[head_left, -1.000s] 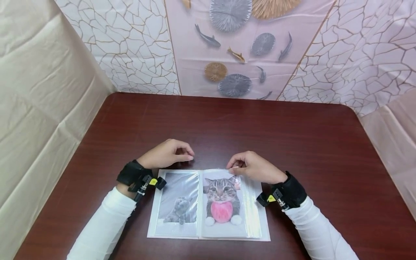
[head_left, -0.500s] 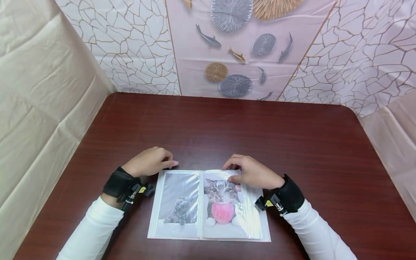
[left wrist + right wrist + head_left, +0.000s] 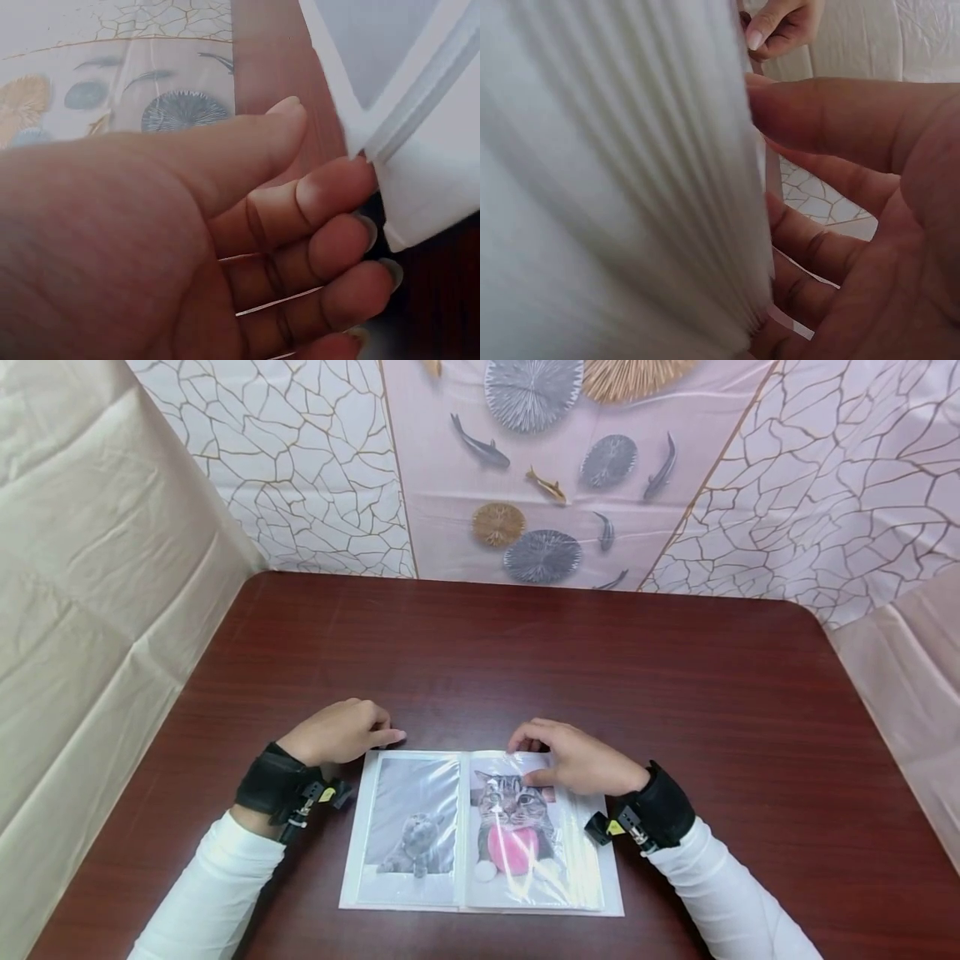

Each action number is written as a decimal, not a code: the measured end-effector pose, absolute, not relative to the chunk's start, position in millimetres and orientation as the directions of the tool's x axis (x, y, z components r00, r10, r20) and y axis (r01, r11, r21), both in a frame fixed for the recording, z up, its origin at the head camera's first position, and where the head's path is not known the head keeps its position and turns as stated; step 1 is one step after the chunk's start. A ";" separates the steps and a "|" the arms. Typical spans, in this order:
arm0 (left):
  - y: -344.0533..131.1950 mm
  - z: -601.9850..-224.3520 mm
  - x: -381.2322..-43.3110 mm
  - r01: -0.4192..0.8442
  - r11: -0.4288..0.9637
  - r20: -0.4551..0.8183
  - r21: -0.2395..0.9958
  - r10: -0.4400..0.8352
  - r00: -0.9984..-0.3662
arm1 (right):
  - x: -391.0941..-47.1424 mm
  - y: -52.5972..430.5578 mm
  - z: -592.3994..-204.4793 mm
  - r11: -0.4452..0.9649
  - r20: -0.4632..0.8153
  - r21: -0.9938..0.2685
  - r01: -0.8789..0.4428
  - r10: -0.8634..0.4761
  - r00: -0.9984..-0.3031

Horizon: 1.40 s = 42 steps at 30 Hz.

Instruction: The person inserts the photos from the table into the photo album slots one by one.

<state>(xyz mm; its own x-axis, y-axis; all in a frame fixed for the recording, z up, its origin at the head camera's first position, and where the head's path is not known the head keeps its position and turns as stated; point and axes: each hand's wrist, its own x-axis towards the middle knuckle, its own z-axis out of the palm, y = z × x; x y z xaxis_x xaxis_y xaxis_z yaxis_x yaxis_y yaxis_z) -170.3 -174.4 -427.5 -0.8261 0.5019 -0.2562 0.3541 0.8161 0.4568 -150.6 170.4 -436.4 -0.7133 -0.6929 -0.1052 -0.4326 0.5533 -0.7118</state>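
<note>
A white photo album [image 3: 412, 893] lies spread on the table, with clear sleeves on both sides. Its left sleeve holds a grey kitten photo [image 3: 418, 835], its right one a photo of a tabby cat [image 3: 512, 847] with a pink ball shape. My right hand [image 3: 581, 760] pinches the right-hand pages at their top edge, thumb on the front and fingers behind. The right wrist view shows the fanned page edges [image 3: 667, 150] close up. At the album's top left corner, my left hand [image 3: 341, 732] has loosely bent fingers; in the left wrist view a fingertip [image 3: 341, 184] touches the cover's edge.
The dark red-brown table [image 3: 525, 652] extends behind and to both sides of the album. A patterned cloth [image 3: 540, 468] hangs along the back edge, and a cream cloth [image 3: 105, 593] hangs at the left. Each wrist wears a black strap with a small camera.
My left hand has moved left and nearer, to the album's corner. My right hand has shifted slightly left, its thumb now lower over the cat photo. Glare on the right sleeve has changed.
</note>
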 end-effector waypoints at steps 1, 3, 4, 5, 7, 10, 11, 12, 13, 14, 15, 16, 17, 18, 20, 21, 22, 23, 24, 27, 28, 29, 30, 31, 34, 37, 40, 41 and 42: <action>-175.2 -427.3 -170.5 0.355 0.814 -0.258 0.461 0.505 -0.823 | -150.8 170.1 -437.2 0.557 -0.114 -0.716 -0.421 -0.688 -0.717; -177.0 -426.6 -170.9 0.348 0.811 -0.264 0.470 0.505 -0.821 | -151.6 169.9 -438.8 0.559 -0.130 -0.730 -0.393 -0.678 -0.724; -177.9 -426.3 -171.0 0.341 0.811 -0.268 0.476 0.503 -0.822 | -152.0 170.0 -439.7 0.559 -0.136 -0.736 -0.381 -0.674 -0.726; -178.8 -425.8 -171.1 0.339 0.808 -0.268 0.483 0.505 -0.821 | -152.5 170.3 -440.5 0.560 -0.142 -0.741 -0.372 -0.671 -0.727; -180.8 -425.6 -171.7 0.327 0.805 -0.278 0.495 0.503 -0.818 | -153.2 170.9 -441.7 0.558 -0.150 -0.748 -0.359 -0.670 -0.727; -183.5 -425.3 -173.7 0.323 0.790 -0.282 0.520 0.516 -0.809 | -153.6 172.3 -442.5 0.562 -0.159 -0.748 -0.354 -0.669 -0.726; -184.3 -425.0 -174.6 0.331 0.780 -0.275 0.531 0.528 -0.804 | -153.9 172.6 -442.6 0.562 -0.159 -0.747 -0.355 -0.670 -0.725; -185.1 -424.6 -175.5 0.338 0.771 -0.269 0.540 0.539 -0.798 | -153.9 172.9 -442.5 0.564 -0.159 -0.745 -0.357 -0.670 -0.725; -186.2 -424.1 -176.4 0.349 0.758 -0.256 0.551 0.552 -0.794 | -154.0 173.1 -442.5 0.566 -0.160 -0.742 -0.359 -0.670 -0.725; -187.4 -423.4 -177.1 0.360 0.744 -0.242 0.563 0.565 -0.789 | -154.0 173.2 -442.4 0.568 -0.160 -0.739 -0.362 -0.670 -0.725; -188.3 -422.4 -177.7 0.372 0.729 -0.226 0.575 0.578 -0.784 | -154.1 173.3 -442.4 0.570 -0.160 -0.737 -0.364 -0.670 -0.725; -189.4 -421.3 -178.3 0.381 0.716 -0.213 0.584 0.589 -0.780 | -154.1 173.3 -442.2 0.572 -0.161 -0.735 -0.366 -0.670 -0.724; -190.2 -419.9 -178.6 0.388 0.702 -0.200 0.597 0.599 -0.775 | -154.0 173.2 -442.0 0.573 -0.162 -0.734 -0.366 -0.670 -0.724; -191.0 -418.5 -178.7 0.388 0.690 -0.193 0.611 0.605 -0.772 | -153.9 173.2 -441.8 0.576 -0.165 -0.731 -0.366 -0.670 -0.724; -191.5 -415.3 -178.3 0.381 0.658 -0.177 0.650 0.618 -0.766 | -154.0 173.0 -441.5 0.579 -0.168 -0.728 -0.366 -0.669 -0.724; -191.1 -413.8 -178.1 0.376 0.638 -0.169 0.672 0.626 -0.762 | -154.1 172.9 -441.4 0.581 -0.170 -0.727 -0.365 -0.668 -0.725; -190.5 -412.3 -177.5 0.371 0.616 -0.158 0.695 0.634 -0.757 | -154.0 172.9 -441.1 0.583 -0.171 -0.726 -0.365 -0.668 -0.724; -189.5 -411.0 -177.0 0.367 0.592 -0.145 0.718 0.643 -0.752 | -154.1 172.9 -441.0 0.584 -0.172 -0.724 -0.366 -0.668 -0.724; -188.2 -409.4 -176.1 0.365 0.570 -0.133 0.736 0.651 -0.748 | -154.1 173.0 -440.9 0.585 -0.173 -0.723 -0.367 -0.668 -0.724; -182.7 -406.3 -174.1 0.366 0.492 -0.089 0.790 0.683 -0.725 | -154.0 173.3 -440.9 0.584 -0.172 -0.721 -0.371 -0.671 -0.721; -180.7 -405.4 -173.5 0.368 0.469 -0.074 0.802 0.691 -0.719 | -154.0 173.3 -441.1 0.584 -0.171 -0.721 -0.373 -0.672 -0.720; -178.6 -404.8 -172.9 0.368 0.450 -0.062 0.814 0.697 -0.714 | -154.1 173.4 -441.3 0.584 -0.171 -0.720 -0.375 -0.673 -0.720; -176.4 -404.3 -172.3 0.368 0.432 -0.049 0.823 0.700 -0.712 | -154.3 173.4 -441.5 0.582 -0.170 -0.720 -0.377 -0.674 -0.719; -174.1 -404.1 -171.8 0.367 0.415 -0.036 0.832 0.702 -0.711 | -154.4 173.4 -441.8 0.581 -0.168 -0.721 -0.378 -0.676 -0.717; -167.3 -404.5 -170.4 0.369 0.384 0.001 0.846 0.693 -0.721 | -154.7 173.5 -442.1 0.579 -0.165 -0.720 -0.383 -0.679 -0.716; -160.2 -407.3 -169.4 0.367 0.353 0.028 0.861 0.686 -0.727 | -154.7 173.4 -441.9 0.578 -0.162 -0.719 -0.386 -0.680 -0.716; -153.5 -412.2 -169.0 0.361 0.297 0.055 0.884 0.701 -0.711 | -154.5 173.2 -441.7 0.573 -0.154 -0.718 -0.395 -0.684 -0.712; -151.2 -413.9 -168.9 0.364 0.277 0.067 0.889 0.709 -0.702 | -154.3 173.0 -441.4 0.572 -0.153 -0.718 -0.396 -0.685 -0.712; -149.1 -415.7 -168.7 0.367 0.259 0.077 0.893 0.717 -0.693 | -154.3 173.0 -441.3 0.568 -0.148 -0.718 -0.403 -0.689 -0.709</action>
